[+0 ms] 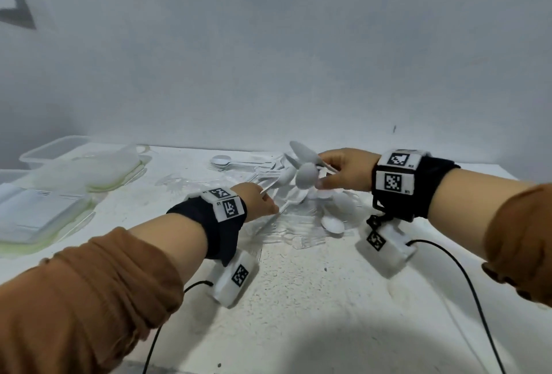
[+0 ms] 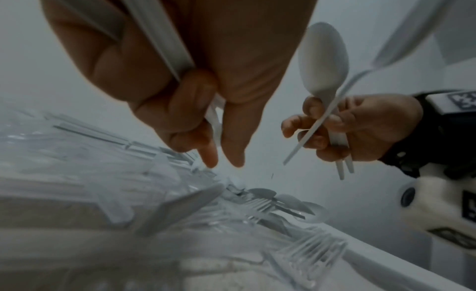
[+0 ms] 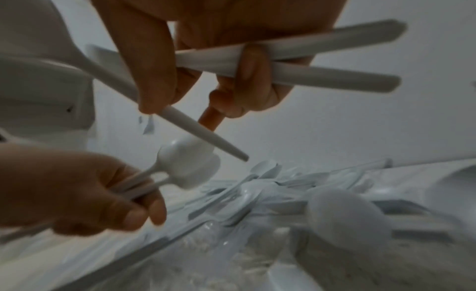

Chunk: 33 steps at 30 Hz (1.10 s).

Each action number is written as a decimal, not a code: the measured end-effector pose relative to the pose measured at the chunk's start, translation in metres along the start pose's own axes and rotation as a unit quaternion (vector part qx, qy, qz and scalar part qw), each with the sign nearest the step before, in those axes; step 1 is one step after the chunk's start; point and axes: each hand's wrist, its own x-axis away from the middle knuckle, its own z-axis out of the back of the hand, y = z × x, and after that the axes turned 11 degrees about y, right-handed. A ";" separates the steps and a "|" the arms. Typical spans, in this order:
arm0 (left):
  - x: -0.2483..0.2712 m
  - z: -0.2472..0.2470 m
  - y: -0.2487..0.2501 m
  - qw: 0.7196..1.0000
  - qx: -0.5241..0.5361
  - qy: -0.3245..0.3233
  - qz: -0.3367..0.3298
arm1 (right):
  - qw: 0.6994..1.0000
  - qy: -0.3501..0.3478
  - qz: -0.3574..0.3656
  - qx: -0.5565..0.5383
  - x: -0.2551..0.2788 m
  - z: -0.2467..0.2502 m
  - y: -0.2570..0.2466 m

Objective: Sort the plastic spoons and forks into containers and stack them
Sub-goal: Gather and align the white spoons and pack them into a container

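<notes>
Early stage: right hand [image 1: 346, 170] grips several spoons [image 1: 304, 164], left hand [image 1: 258, 202] clutches white utensil handles, over the mixed pile [image 1: 298, 218] on the counter [image 1: 298, 299]. Containers [image 1: 53, 149] far left, nothing visibly sorted.

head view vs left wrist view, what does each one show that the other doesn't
Only the head view shows the clear containers and lids at the table's left edge, both brown sleeves and the cables.

Only the left wrist view shows, from below, the left hand's fingers curled round white utensil handles, and the clear forks' tines up close.

Both show the right hand gripping white spoons above the mixed cutlery pile on the white table.
</notes>
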 end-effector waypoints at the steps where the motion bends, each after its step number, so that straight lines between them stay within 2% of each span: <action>1: -0.002 -0.001 0.002 1.000 -0.023 -0.017 -0.010 | 1.000 0.017 -0.015 -0.008 0.002 0.004 0.001; 5: -0.009 -0.006 0.008 0.994 -0.094 -0.044 -0.034 | 0.991 0.097 -0.073 -0.049 0.011 0.016 0.005; 8: -0.014 -0.009 0.012 0.990 -0.126 -0.042 -0.048 | 0.983 0.124 -0.116 -0.065 0.017 0.020 0.007; 18: -0.016 -0.013 0.010 0.991 -0.126 0.000 -0.037 | 0.969 0.108 -0.196 -0.100 0.014 0.009 0.004; 24: -0.016 -0.011 0.012 0.991 -0.119 -0.021 -0.062 | 0.961 0.105 -0.217 -0.139 0.009 0.001 0.002; 33: -0.020 -0.013 0.011 0.991 -0.128 -0.024 -0.027 | 0.950 0.127 -0.221 -0.182 0.007 -0.003 0.003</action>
